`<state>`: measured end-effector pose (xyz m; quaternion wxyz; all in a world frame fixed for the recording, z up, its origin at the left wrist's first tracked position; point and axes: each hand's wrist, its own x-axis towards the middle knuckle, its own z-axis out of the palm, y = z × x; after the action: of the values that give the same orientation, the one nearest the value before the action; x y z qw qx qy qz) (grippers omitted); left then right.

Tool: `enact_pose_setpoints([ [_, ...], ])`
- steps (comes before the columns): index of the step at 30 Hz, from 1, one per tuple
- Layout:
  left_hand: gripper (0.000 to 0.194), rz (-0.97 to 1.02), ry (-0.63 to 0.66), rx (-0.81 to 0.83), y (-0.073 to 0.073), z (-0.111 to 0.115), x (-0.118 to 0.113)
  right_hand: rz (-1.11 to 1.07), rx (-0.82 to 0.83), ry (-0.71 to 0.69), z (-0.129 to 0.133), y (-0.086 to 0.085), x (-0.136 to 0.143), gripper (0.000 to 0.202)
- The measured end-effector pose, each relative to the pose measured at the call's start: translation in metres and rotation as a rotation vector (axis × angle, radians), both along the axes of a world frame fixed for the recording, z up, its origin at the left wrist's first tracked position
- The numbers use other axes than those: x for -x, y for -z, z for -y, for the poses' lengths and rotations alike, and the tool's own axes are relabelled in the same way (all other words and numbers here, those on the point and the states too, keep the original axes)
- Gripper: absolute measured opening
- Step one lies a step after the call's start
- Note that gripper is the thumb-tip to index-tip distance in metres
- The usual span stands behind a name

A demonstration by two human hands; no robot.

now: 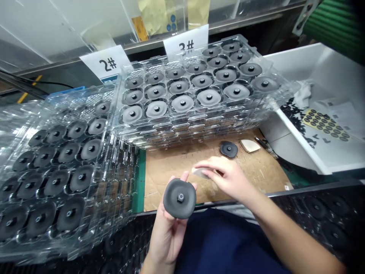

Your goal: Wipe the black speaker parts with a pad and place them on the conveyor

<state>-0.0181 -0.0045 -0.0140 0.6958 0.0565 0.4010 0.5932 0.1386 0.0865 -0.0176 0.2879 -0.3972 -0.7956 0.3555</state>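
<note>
My left hand point(172, 232) grips a dark grey, rounded-square dished part point(172, 198), its small central stud facing up. Just to the right and a little higher, my right hand point(224, 175) pinches a thin white pad point(199, 172) between thumb and fingers. The pad is apart from the dished part. Beyond my right hand, a second dark dished part point(233, 150) lies on the cardboard sheet point(159, 163), and beside it is a cream-coloured pad point(250, 145).
Clear plastic trays point(188, 123) holding several dark dished parts are stacked behind the cardboard, with another stack point(88, 198) at left. At right stands a white bin point(302, 152) containing small black pieces and a yellow sticker sheet point(325, 123). A dark pen-like tool point(265, 144) lies near the bin.
</note>
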Motion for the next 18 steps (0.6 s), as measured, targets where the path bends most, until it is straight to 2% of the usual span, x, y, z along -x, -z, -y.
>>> enact_pose_setpoints([
  [3, 0.047, 0.052, -0.058, -0.015, -0.001, -0.003, 0.004, 0.055, 0.044, 0.033, 0.011, 0.046, -0.014, 0.023],
  [5, 0.047, 0.064, -0.074, -0.017, -0.001, -0.004, 0.004, 0.06, 0.081, 0.05, 0.021, 0.06, -0.018, 0.019],
  [6, 0.048, 0.071, -0.071, -0.016, -0.001, -0.005, 0.004, 0.058, 0.1, 0.069, 0.023, 0.059, -0.018, 0.018],
  [8, 0.052, 0.078, -0.045, -0.009, -0.001, -0.006, 0.002, 0.045, 0.128, 0.131, 0.024, 0.041, -0.014, 0.019],
  [10, 0.052, 0.078, -0.025, -0.015, -0.002, -0.006, -0.001, -0.011, 0.123, 0.21, 0.022, 0.01, -0.004, 0.022],
  [12, 0.045, 0.069, -0.022, -0.027, -0.003, -0.006, -0.004, -0.13, 0.039, 0.235, 0.022, -0.024, 0.009, 0.023],
  [15, 0.033, 0.07, 0.009, -0.006, -0.002, -0.005, -0.005, -0.19, -0.134, 0.008, 0.027, -0.058, 0.024, 0.023],
  [18, 0.036, 0.039, 0.021, 0.018, -0.001, -0.005, -0.005, -0.07, 0.004, -0.207, 0.028, -0.066, 0.029, 0.02],
])
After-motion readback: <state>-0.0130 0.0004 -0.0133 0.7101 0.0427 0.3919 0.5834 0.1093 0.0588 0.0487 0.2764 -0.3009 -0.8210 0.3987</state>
